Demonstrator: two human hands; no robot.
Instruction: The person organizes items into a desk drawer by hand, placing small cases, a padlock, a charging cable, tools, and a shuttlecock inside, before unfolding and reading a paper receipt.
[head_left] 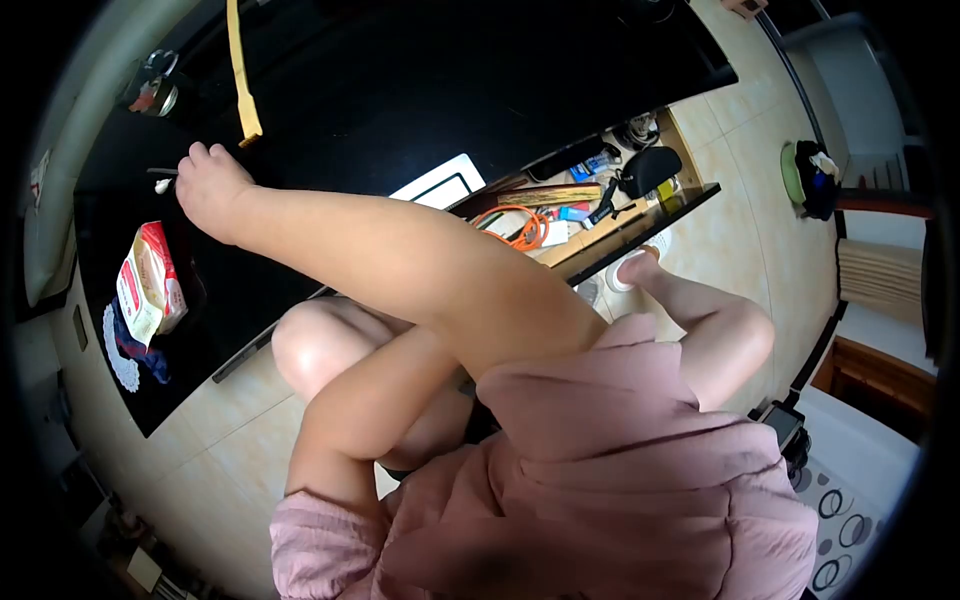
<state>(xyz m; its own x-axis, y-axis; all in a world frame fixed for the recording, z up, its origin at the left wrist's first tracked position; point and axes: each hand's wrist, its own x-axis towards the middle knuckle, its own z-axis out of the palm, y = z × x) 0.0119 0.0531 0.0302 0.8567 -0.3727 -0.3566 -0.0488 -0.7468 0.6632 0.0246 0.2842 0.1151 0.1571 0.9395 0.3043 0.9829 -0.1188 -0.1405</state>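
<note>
My right hand (215, 190) reaches far across the black tabletop (370, 100) to its left side. Its fingers are curled in. A small white piece (164, 186) and a thin dark strip (160, 171) show beside the fingers; whether the hand grips them I cannot make out. Closest to this hand lie a long wooden back scratcher (243, 95) and a red and white soft packet (148, 285). My left forearm (395, 375) passes beneath the right arm, which hides my left hand.
An open drawer (640, 232) holds an orange cable (520, 225), a black pouch (650, 170) and several small items. A white-framed flat item (443, 183) lies at the table edge. A glass jar (158, 95) stands far left. Dark blue cloth (140, 345) lies near the packet.
</note>
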